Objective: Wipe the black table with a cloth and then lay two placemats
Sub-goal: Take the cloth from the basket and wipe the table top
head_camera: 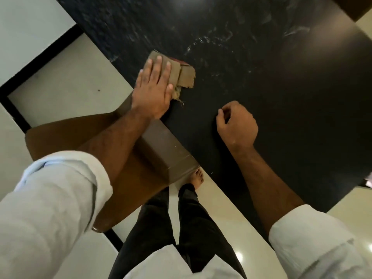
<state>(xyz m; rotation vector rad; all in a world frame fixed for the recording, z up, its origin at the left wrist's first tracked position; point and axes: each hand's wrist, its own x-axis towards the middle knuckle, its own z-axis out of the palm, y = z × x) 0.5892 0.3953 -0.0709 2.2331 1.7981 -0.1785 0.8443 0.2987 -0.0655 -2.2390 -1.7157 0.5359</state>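
A folded tan cloth (182, 74) with a frayed edge lies on the black table (291, 101) near its left edge. My left hand (155, 89) presses flat on the cloth with straight fingers. My right hand (237, 123) rests on the table to the right of the cloth, its fingers loosely curled and holding nothing. Whitish streaks and smears mark the tabletop beyond the cloth. No placemats are in view.
A brown chair (66, 133) stands at the table's left edge under my left forearm. A pale tiled floor (60, 81) with a black strip lies to the left. My legs and a bare foot (198, 177) show beside the table's near edge.
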